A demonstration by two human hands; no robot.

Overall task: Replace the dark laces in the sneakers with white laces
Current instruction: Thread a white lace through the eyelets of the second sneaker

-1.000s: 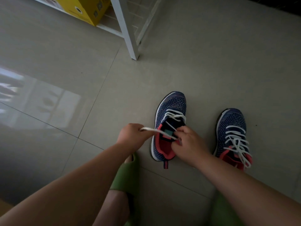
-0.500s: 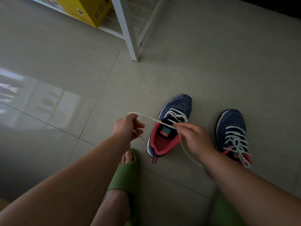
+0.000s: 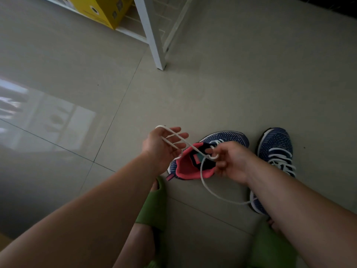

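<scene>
Left hand (image 3: pixel 164 147) spread wide, white lace (image 3: pixel 204 176) draped over its fingers; right hand (image 3: pixel 229 161) pinching the lace above the tilted sneaker (image 3: pixel 193 167), toe hidden behind it. Second sneaker (image 3: pixel 275 149) partly covered by the forearm. Dim tiled floor (image 3: pixel 231 84), white shelf leg (image 3: pixel 152 33), yellow box (image 3: pixel 100 8) cut off.

My left hand (image 3: pixel 164 146) is open, fingers spread, white lace (image 3: pixel 202 175) draped across the palm. My right hand (image 3: pixel 229 161) pinches the same lace just above the left sneaker (image 3: pixel 195 167), which is tilted, pink lining facing me. Lace slack loops down onto the floor (image 3: pixel 212 89). Right sneaker (image 3: pixel 274 144) sits beside it, fully laced white. Green slippers (image 3: pixel 154 207) on my feet.
</scene>
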